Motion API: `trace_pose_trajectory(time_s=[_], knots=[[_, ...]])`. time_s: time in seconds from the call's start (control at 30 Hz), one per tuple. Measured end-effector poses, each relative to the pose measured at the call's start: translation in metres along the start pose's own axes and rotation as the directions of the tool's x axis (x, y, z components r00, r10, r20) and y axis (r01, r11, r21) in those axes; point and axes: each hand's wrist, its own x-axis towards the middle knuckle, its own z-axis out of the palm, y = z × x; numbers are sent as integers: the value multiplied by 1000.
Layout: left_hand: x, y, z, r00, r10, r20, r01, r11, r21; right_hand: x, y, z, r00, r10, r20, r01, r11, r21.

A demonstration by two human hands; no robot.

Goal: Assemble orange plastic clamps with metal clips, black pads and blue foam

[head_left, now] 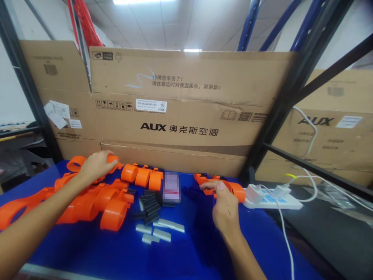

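Note:
My left hand [98, 166] reaches over the far left of the blue tabletop, its fingers closed round an orange plastic tape dispenser [113, 158]. More orange tape dispensers [113, 214] lie beneath and in front of that forearm. On the right, my right hand [225, 206] rests at a group of orange dispensers with black parts [238, 191]; its fingers stretch leftward over them, and its lower fingers are hidden. Between the hands are a row of orange dispensers [142, 177], a pile of black plastic pieces [150, 206] and several silver metal strips [162, 235].
A phone with a blurred screen [171, 187] stands behind the black pieces. A white power strip [274, 200] with plugs and a trailing cable [284, 233] sits at the right edge. Large cardboard [180, 112] walls off the back, between dark metal posts [271, 101].

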Motion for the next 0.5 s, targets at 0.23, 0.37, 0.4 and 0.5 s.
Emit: trace_pose_trajectory(time_s=[0.23, 0.37, 0.4, 0.5], knots=[[-61, 106, -24, 891, 172, -421, -377, 796, -473, -3, -12, 19, 982, 126, 142, -160, 953, 256], [-116, 168, -2, 849, 394, -352, -518, 493, -699, -4, -13, 32, 883, 314, 348, -447, 788, 424], [-124, 176, 5, 833, 465, -301, -508, 425, -749, -4, -12, 34, 860, 354, 368, -497, 746, 443], [-131, 187, 28, 789, 577, -212, -423, 260, -868, -2, -6, 33, 840, 451, 304, -543, 678, 495]])
